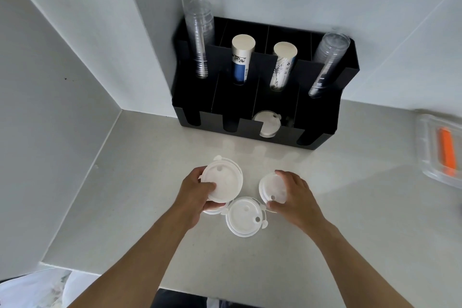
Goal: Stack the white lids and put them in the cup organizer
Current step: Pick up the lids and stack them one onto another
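Surface (325,207): pale, set in a corner of white walls.

Cup organizer (322,82): black, divided, at 12 o'clock against the back wall. Rear compartments hold, left to right, a stack of clear cups (201,40), a blue-and-white paper cup stack (242,60), a white printed paper cup stack (282,65) and a second clear stack (327,65). A few white lids (267,124) already lie in the third front slot from the left.

Left hand (193,197): closed on a small lid stack (222,182), thumb on top, fingers beneath, the stack tilted and raised off the surface at about 10 o'clock from the loose lid.

Right hand (292,195): fingers curled over another lid pile (271,189), gripping it by the rim at about 2 o'clock from the loose lid.

Loose lid (245,217): flat on the surface between both hands, nearest the viewer, touching neither palm.

Clear container (435,155): at 3 o'clock by the frame edge, with an orange object (447,152) inside; blurred.
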